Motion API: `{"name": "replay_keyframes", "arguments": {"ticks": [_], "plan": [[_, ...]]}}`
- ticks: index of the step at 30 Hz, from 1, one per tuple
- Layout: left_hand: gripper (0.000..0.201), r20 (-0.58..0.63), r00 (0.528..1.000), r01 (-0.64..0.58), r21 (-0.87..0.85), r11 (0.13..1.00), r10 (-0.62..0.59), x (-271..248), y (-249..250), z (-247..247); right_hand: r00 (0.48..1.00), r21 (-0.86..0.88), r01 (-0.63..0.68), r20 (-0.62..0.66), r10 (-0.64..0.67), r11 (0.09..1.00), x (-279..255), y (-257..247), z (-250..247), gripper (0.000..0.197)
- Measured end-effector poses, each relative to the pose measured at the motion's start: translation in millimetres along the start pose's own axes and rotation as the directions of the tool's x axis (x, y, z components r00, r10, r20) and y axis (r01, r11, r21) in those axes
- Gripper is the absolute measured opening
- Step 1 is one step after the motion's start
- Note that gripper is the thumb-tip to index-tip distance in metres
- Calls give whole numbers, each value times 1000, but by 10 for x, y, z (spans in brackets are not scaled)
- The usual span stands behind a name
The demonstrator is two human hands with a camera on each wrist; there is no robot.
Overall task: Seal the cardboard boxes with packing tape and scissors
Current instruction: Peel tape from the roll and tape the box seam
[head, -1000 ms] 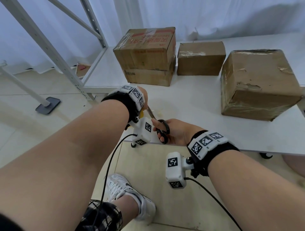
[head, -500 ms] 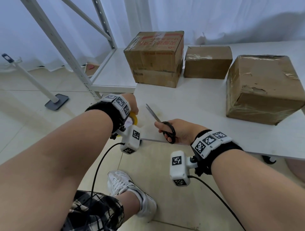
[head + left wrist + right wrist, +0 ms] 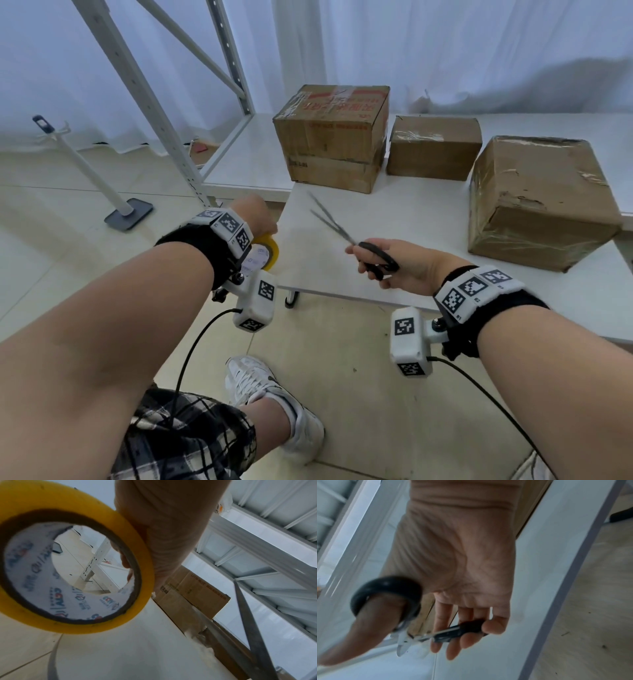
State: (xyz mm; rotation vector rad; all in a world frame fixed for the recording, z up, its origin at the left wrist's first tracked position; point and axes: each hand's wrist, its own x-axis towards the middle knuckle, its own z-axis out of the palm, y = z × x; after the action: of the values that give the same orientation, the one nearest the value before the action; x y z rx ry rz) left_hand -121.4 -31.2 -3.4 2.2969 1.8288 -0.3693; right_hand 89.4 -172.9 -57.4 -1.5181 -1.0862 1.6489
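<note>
My left hand (image 3: 255, 216) grips a yellow roll of packing tape (image 3: 269, 251) at the table's near left corner; up close, the tape roll (image 3: 123, 524) has a printed white core, and my fingers curl round its rim. My right hand (image 3: 383, 263) holds black-handled scissors (image 3: 342, 233) over the white table (image 3: 428, 240), blades slightly parted and pointing up-left. In the right wrist view my thumb is through one scissors handle (image 3: 388, 588) and my fingers through the other. Three cardboard boxes stand further back: a printed one (image 3: 334, 137), a small one (image 3: 433, 147) and a large one (image 3: 537, 202).
A grey metal shelving frame (image 3: 150, 102) rises at the left, with a low white shelf (image 3: 246, 164) beside the table. A stand with a flat base (image 3: 128, 214) is on the tiled floor. White curtains hang behind. My leg and a white shoe (image 3: 270, 401) are below.
My hands have drawn apart: the left with the tape went left, the right with the scissors went right. The scissor blades have parted slightly. The camera tilted so the boxes sit lower.
</note>
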Motion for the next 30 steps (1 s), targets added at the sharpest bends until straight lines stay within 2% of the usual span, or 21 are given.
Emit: {"name": "replay_keyframes", "arguments": {"ticks": [2,4,6,7,8,10,12,13,14,16,17,18,20,22,24,27,30], "plan": [[30,-40,998,-47,-85,995,43,-30,-1,-39,994,-19,21,-102,-23,1000,-38,-14,-98,33],[29,-87,993,-96,-166,981,82,-72,43,-72,956,-317,-61,-293,-37,947,-5,-5,-220,42],[29,-120,987,-128,-195,972,106,-108,110,-91,921,-648,-213,-384,-72,731,50,41,-296,57],[30,-126,985,-142,-195,971,119,-128,155,-96,921,-725,-242,-381,-82,645,72,70,-318,64],[30,-127,983,-157,-198,967,134,-150,198,-96,927,-757,-244,-367,-84,606,86,93,-312,68],[29,-139,975,-203,-230,952,174,-185,293,-93,944,-771,-212,-321,-79,601,90,117,-297,70],[29,-143,964,-254,-252,934,223,-217,376,-88,946,-787,-188,-306,-107,587,92,97,-254,57],[29,-142,959,-276,-259,925,247,-234,419,-85,926,-800,-192,-339,-165,568,87,67,-229,45],[29,-142,953,-297,-268,916,267,-248,460,-81,886,-797,-197,-394,-245,571,71,16,-194,34],[28,-158,940,-337,-283,898,303,-274,537,-69,801,-724,-82,-457,-387,685,38,-109,-118,32],[27,-174,932,-357,-286,889,318,-287,575,-64,795,-638,35,-449,-408,769,24,-176,-83,37],[26,-192,924,-376,-289,881,331,-301,611,-55,811,-523,143,-425,-403,840,3,-241,-43,43],[25,-226,907,-412,-297,861,356,-338,694,-54,856,-328,235,-377,-354,915,-56,-336,12,48],[25,-248,889,-448,-286,847,386,-380,785,-62,888,-211,254,-337,-314,944,-118,-391,22,32],[25,-254,874,-476,-270,837,415,-413,873,-64,891,-158,282,-323,-320,946,-165,-413,-9,15],[26,-278,852,-511,-265,817,443,-444,982,-64,854,-186,300,-385,-350,936,-221,-425,-95,6],[25,-309,824,-555,-271,786,475,-492,1115,-94,796,-312,266,-463,-390,912,-309,-472,-231,10]]}}
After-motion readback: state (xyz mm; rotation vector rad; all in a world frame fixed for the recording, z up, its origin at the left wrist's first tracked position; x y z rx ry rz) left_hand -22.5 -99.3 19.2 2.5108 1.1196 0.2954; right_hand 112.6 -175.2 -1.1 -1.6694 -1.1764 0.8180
